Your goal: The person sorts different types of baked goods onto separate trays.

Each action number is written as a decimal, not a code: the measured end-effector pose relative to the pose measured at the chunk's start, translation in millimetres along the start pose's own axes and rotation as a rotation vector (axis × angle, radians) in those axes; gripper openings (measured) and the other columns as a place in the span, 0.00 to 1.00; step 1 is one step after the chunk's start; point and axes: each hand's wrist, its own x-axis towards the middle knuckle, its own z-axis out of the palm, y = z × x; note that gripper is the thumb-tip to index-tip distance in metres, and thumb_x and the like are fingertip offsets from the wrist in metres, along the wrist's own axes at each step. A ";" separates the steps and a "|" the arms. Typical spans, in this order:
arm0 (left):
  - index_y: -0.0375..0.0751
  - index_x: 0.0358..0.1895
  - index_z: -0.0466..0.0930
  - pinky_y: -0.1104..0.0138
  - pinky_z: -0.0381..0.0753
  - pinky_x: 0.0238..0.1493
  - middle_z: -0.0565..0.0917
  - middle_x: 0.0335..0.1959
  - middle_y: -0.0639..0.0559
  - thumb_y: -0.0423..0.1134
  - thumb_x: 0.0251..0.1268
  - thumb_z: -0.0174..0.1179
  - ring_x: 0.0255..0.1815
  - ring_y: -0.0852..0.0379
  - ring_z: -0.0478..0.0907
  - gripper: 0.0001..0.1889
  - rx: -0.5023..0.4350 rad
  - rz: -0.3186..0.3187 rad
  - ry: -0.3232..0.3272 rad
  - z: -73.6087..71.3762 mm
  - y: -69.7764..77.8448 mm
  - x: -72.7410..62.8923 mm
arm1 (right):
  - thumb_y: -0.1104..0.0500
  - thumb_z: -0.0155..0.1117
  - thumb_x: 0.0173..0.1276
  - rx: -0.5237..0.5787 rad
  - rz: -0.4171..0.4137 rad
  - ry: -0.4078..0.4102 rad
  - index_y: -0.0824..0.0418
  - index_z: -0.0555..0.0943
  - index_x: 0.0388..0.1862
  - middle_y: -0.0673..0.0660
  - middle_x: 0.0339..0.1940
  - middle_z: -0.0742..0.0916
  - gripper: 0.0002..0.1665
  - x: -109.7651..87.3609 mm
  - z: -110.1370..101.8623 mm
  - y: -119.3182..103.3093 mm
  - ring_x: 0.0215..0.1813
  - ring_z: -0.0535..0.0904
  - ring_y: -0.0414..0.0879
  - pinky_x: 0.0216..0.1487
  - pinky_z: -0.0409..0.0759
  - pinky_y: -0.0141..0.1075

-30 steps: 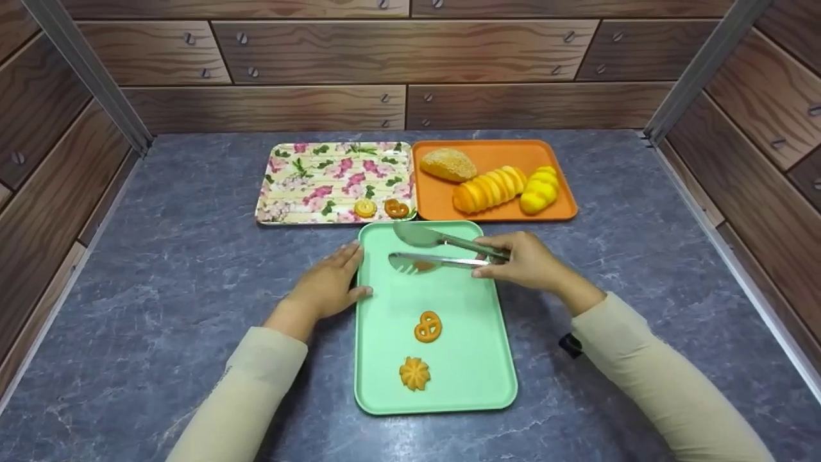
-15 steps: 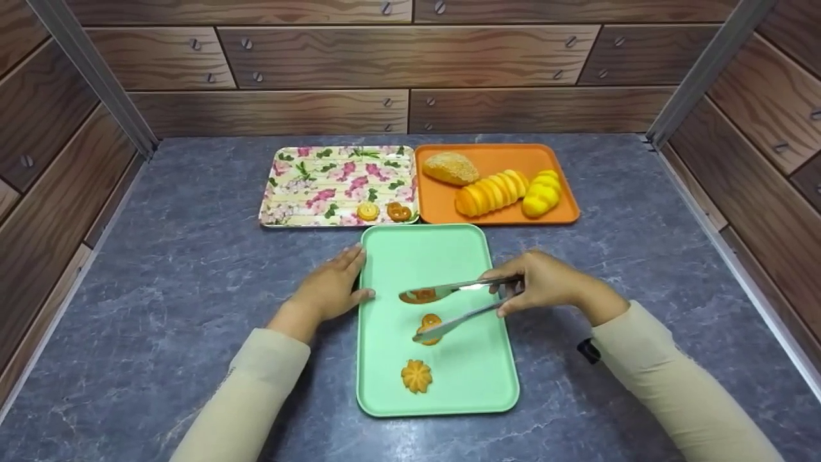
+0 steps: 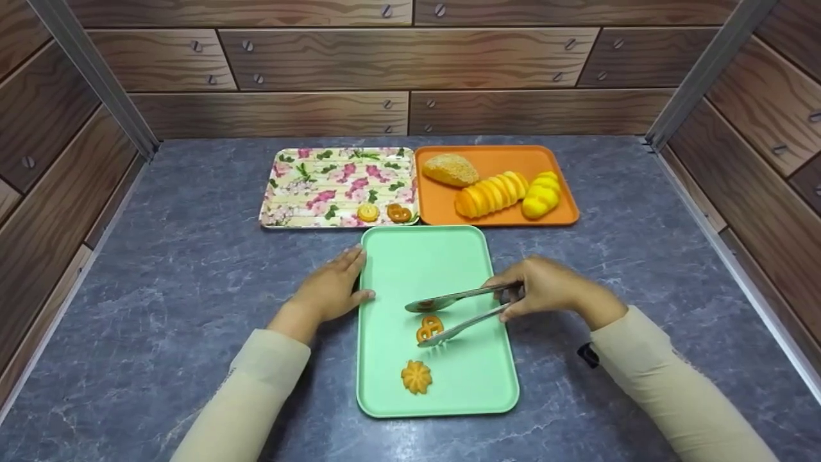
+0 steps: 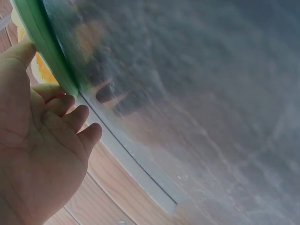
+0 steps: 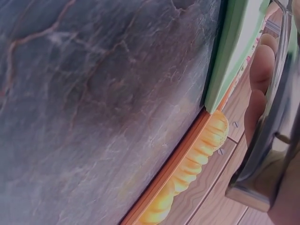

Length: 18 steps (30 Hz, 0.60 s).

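A pretzel point(image 3: 429, 328) lies on the light green tray point(image 3: 423, 256), between the spread arms of metal tongs point(image 3: 471, 325). The lower arm's tip overlaps the pretzel's edge in the head view; whether it touches cannot be told. My right hand point(image 3: 542, 289) grips the tongs near their hinge end, which the right wrist view shows close up. Below the pretzel sits a flower-shaped cookie point(image 3: 417, 376). My left hand point(image 3: 327, 287) rests at the tray's left edge, fingers fairly straight along the outside and thumb on the rim, as the left wrist view also shows.
Behind the green tray stand a floral tray point(image 3: 301, 186) with a round cookie point(image 3: 367, 212) and another pretzel point(image 3: 399, 213), and an orange tray point(image 3: 513, 157) with a seeded bun point(image 3: 450, 169), a sliced loaf point(image 3: 490, 194) and a yellow bread point(image 3: 541, 195). Wood-patterned walls enclose the table.
My right hand has brought the tongs from the upper part of the green tray toward me, down around the pretzel. My left hand has stayed at the tray's edge.
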 end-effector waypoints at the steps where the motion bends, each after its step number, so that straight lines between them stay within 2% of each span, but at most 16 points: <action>1: 0.36 0.75 0.49 0.50 0.53 0.71 0.48 0.76 0.44 0.56 0.69 0.53 0.74 0.42 0.47 0.41 -0.001 -0.002 -0.002 -0.2 0.2 -0.2 | 0.51 0.79 0.49 -0.001 0.003 0.001 0.56 0.85 0.51 0.45 0.30 0.86 0.28 0.0 0.1 0.3 0.28 0.79 0.36 0.27 0.79 0.32; 9: 0.38 0.76 0.48 0.50 0.52 0.71 0.47 0.77 0.46 0.57 0.69 0.52 0.74 0.44 0.47 0.41 -0.005 -0.023 -0.012 -1.9 1.2 -1.6 | 0.51 0.78 0.50 -0.011 0.018 0.011 0.54 0.86 0.49 0.42 0.30 0.86 0.25 -0.6 0.6 1.1 0.29 0.79 0.36 0.28 0.79 0.33; 18: 0.36 0.75 0.48 0.50 0.52 0.71 0.47 0.76 0.45 0.56 0.69 0.52 0.74 0.43 0.47 0.41 -0.009 -0.004 -0.011 -1.0 0.7 -0.7 | 0.51 0.78 0.51 -0.011 0.008 0.029 0.55 0.86 0.49 0.41 0.29 0.85 0.25 -1.3 1.3 1.2 0.28 0.78 0.35 0.27 0.78 0.32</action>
